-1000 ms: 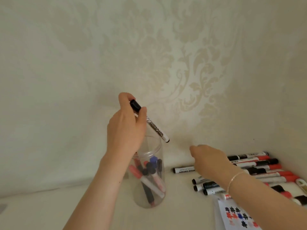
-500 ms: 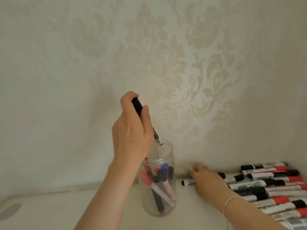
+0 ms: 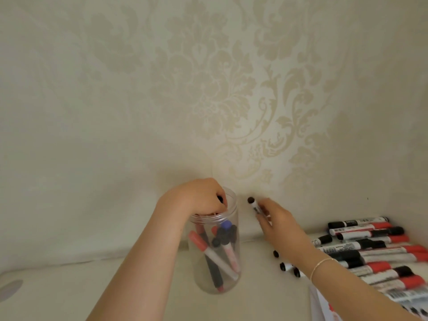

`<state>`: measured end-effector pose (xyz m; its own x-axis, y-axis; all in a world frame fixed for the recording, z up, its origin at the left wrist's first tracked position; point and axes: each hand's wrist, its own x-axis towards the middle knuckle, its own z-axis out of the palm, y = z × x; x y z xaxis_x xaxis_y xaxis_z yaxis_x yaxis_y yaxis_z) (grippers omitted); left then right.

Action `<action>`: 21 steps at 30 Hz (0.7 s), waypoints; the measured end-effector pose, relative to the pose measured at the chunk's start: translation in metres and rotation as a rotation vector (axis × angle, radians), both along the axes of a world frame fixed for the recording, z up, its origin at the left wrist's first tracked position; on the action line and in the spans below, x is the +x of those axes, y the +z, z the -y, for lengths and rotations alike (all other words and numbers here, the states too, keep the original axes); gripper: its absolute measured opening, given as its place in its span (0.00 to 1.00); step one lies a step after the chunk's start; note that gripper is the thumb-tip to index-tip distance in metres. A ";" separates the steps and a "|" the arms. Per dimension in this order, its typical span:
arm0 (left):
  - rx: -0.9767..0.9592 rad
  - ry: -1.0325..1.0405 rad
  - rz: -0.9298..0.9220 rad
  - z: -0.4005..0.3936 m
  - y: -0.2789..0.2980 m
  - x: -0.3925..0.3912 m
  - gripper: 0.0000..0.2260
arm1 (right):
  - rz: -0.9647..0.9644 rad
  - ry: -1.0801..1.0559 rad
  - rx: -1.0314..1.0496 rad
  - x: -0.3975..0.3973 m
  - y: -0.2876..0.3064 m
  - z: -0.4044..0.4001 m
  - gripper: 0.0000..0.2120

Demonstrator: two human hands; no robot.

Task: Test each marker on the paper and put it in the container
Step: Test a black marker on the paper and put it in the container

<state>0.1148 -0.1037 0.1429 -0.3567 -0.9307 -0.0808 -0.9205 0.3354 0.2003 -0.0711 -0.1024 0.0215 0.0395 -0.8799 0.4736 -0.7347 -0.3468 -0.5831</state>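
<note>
A clear plastic container (image 3: 233, 201) stands on the pale table with several red, black and blue markers inside. My left hand (image 3: 196, 198) is over its mouth, fingers curled down into the opening around a black-capped marker (image 3: 220, 199), of which only the cap end shows. Just right of the container, my right hand (image 3: 282, 225) holds another black-capped white marker (image 3: 253, 203) lifted off the table, cap end pointing up and left. The test paper (image 3: 320, 303) shows only as a corner at the bottom right.
Many red-capped and black-capped markers (image 3: 375, 249) lie in a heap on the table at the right, some under my right forearm. A patterned wall (image 3: 208, 100) rises directly behind the container. A grey spot (image 3: 9, 289) marks the table's left edge.
My left hand has lowered its marker from above the container down into its mouth. My right hand has picked a marker off the heap and raised it.
</note>
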 end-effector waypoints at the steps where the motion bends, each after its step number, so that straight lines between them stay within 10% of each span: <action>1: 0.028 0.011 0.032 0.001 0.002 -0.002 0.08 | 0.132 -0.012 -0.022 -0.002 0.005 -0.003 0.03; 5: -0.277 0.104 -0.058 -0.016 0.013 -0.004 0.07 | 0.577 -0.081 -0.054 -0.010 0.027 -0.017 0.01; 8: -0.639 -0.041 -0.502 -0.052 0.008 -0.034 0.07 | 0.802 -0.095 -0.052 -0.017 0.043 -0.030 0.01; 13: -0.259 -0.180 -0.425 -0.073 -0.056 -0.102 0.22 | 0.933 -0.240 -0.044 -0.035 0.052 -0.054 0.07; 16: -0.049 -0.185 -0.574 -0.062 -0.088 -0.120 0.14 | 1.024 -0.291 -0.016 -0.051 0.045 -0.065 0.06; 21: -0.048 -0.388 -0.673 -0.064 -0.100 -0.134 0.11 | 1.145 0.113 0.363 -0.086 0.034 -0.086 0.11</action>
